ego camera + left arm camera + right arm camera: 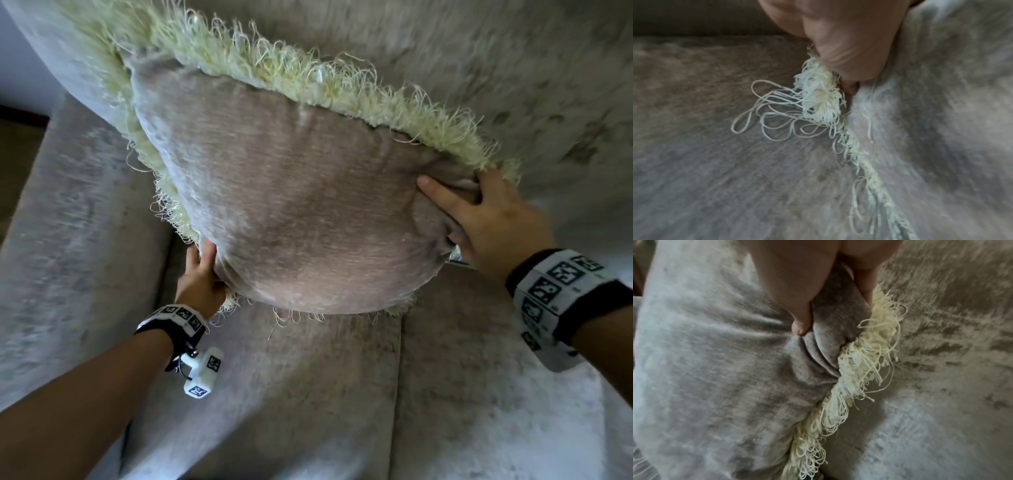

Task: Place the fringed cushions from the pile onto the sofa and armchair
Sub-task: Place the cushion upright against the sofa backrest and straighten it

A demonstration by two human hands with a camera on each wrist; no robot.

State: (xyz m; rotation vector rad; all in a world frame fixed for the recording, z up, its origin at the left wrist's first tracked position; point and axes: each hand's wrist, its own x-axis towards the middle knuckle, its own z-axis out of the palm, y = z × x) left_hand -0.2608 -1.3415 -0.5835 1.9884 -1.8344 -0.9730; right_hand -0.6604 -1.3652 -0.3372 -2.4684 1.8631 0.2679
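Note:
A beige velvet cushion [301,205] with a cream looped fringe [308,78] leans against the sofa backrest [513,68], just above the seat. My left hand [202,270] grips its lower left corner, the fingers curled into the fabric beside the fringe [818,99]. My right hand [479,212] pinches the right corner, the thumb [799,318] pressing a fold of the cushion [715,353] against the fingers behind, next to the fringe [859,361]. The cushion's back side is hidden.
The sofa armrest [68,222] rises at the left. Two seat cushions [308,394] meet at a seam below the held cushion. A strip of dark floor [17,137] shows at the far left.

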